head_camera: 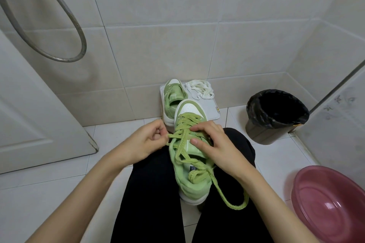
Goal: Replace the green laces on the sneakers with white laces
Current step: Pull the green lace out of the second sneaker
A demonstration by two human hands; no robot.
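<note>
The pink basin (325, 203) ran off the right and bottom edges, the shower hose (79, 31) off the top and left. The near sneaker (189, 179) hid part of the far sneaker (171, 96). The curled left hand (145, 140) hid the end of the green lace (177, 135).

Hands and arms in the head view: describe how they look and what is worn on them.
The left hand and right hand are bare: no gloves, rings, watch or bracelet show. Both forearms are uncovered, with no sleeve in view. The right thumbnail is short and unpainted.
</note>
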